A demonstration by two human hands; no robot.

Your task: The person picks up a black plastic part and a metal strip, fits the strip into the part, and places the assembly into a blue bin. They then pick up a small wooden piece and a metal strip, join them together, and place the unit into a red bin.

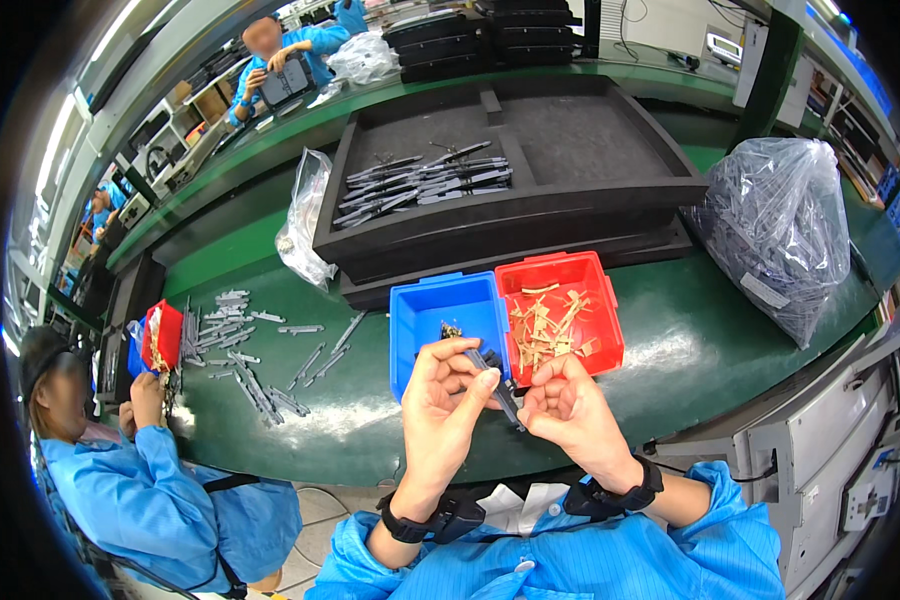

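My left hand (443, 405) grips a slim dark grey plastic strip (507, 402) between thumb and fingers. The strip slants down toward my right hand (573, 412), whose thumb and fingers pinch its lower end. Both hands are just in front of two joined bins. A blue bin (402, 325) behind my left hand has a few small brass-coloured pieces (451, 329) in it. The red bin (612, 310) beside it holds tan, ribbon-like pieces (555, 325). Whether a small piece sits between my right fingertips cannot be made out.
A large black tray (510, 215) behind the bins carries a pile of grey strips (425, 182). More loose strips (260, 390) lie on the green table (370, 440) to the left. Clear plastic bags (775, 235) flank the tray. A co-worker (160, 500) sits at the left, handling another red bin (168, 335).
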